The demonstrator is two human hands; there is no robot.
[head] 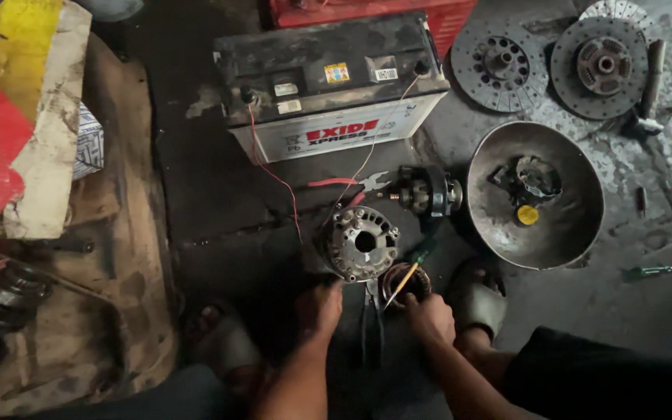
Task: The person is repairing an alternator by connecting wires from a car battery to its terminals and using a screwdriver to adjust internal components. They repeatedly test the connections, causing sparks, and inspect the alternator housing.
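My left hand [319, 307] rested, fingers curled, against the alternator housing [359, 243] on the floor — heavy, stiff, greasy, best gripped by its rim. My right hand [429, 317] pinched a screwdriver [412, 267] over the copper-wound stator [404, 285].

A round metal housing [359, 243] with holes is seen in the middle of the dark floor. It is touched at its six o'clock edge by the left hand [319, 307]. A screwdriver [410, 268] with a green handle is held by the right hand [429, 317], and its tip is pushed into a copper coil ring [406, 284]. Pliers [372, 315] are laid between the two hands. At twelve o'clock from the housing, a big battery [328, 85] is set, and thin red and white wires are run down from it. At three o'clock, a metal bowl [534, 194] is placed, with small parts inside. Two round discs [554, 62] are laid at one o'clock.
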